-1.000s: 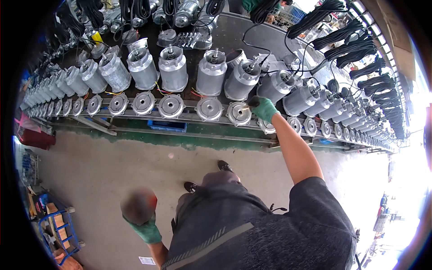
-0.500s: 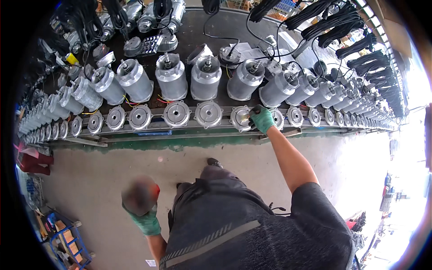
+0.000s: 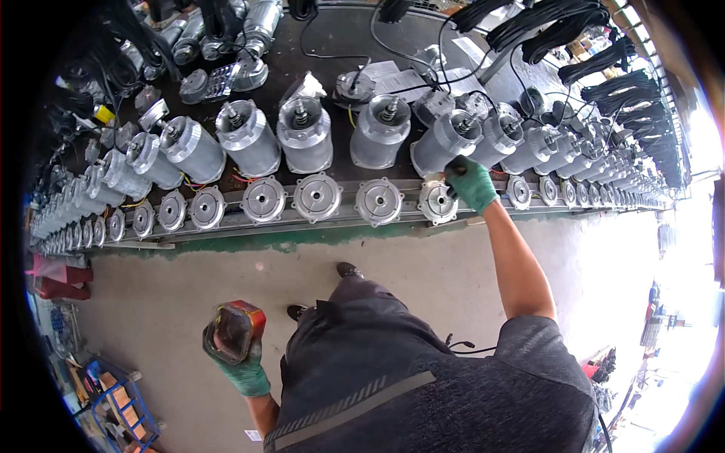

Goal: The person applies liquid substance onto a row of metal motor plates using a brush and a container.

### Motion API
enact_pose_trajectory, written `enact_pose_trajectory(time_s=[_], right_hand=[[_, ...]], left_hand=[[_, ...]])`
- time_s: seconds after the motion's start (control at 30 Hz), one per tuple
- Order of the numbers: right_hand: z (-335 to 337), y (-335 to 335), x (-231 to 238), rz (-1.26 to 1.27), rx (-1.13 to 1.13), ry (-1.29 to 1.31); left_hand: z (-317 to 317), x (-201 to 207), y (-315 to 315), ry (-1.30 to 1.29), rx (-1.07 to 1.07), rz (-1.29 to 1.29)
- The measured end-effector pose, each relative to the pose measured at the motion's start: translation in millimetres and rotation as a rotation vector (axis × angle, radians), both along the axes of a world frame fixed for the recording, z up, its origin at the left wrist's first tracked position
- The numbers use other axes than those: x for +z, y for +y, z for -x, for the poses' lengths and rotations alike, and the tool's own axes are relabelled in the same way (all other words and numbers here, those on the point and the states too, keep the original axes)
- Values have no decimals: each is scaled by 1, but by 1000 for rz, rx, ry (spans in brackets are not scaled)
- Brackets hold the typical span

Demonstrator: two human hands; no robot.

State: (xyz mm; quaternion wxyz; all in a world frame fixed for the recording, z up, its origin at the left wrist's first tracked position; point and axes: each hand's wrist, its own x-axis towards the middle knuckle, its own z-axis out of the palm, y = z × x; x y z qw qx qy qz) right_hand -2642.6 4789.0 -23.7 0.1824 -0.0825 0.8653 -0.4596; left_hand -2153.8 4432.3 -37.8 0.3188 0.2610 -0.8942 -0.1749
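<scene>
My right hand [image 3: 472,183], in a green glove, is closed at the upper right edge of a round metal end cover [image 3: 439,204]. A small pale tip shows at its fingers; its kind is too small to tell. Behind this cover stands a silver motor housing [image 3: 438,151] with a shaft and spring on top. Low on the left, away from the bench, my left hand [image 3: 245,371], also green-gloved, grips a red open-topped container [image 3: 257,318]. Dark residue coats its inside. To the left of my right hand lies another end cover [image 3: 379,202] with a central hole.
Long rows of motor housings [image 3: 305,140] and end covers line the bench edge [image 3: 347,214]. Bundled black cables [image 3: 547,30] hang at the back right. Papers [image 3: 396,84] lie on the bench. A blue cart [image 3: 124,404] stands lower left, and another person's red-clothed legs [image 3: 64,281] show at far left.
My right hand has moved right, from one end cover to the neighbouring one. My view has shifted right along the bench. My left hand still holds the container, now tilted to show its inside.
</scene>
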Motion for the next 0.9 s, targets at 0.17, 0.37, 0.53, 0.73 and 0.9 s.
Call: enact_pose_trajectory(time_s=[0.17,0.37,0.53,0.73,0.9], right_hand=[[12,54,-31,-97,-118,-7],[-4,62,-65,-65,64,21],[12,74,-48,-295,459,182],[51,130,-16,11,47,-36],[78,188,-29,84,-243,15]], left_hand=[[24,-1,12,-23,-42,73],[50,2,35,8,-87,8],[59,0,61,-46,-32,79],[83,12,98,6,-40,93],[103,25,113,-136,-109,150]])
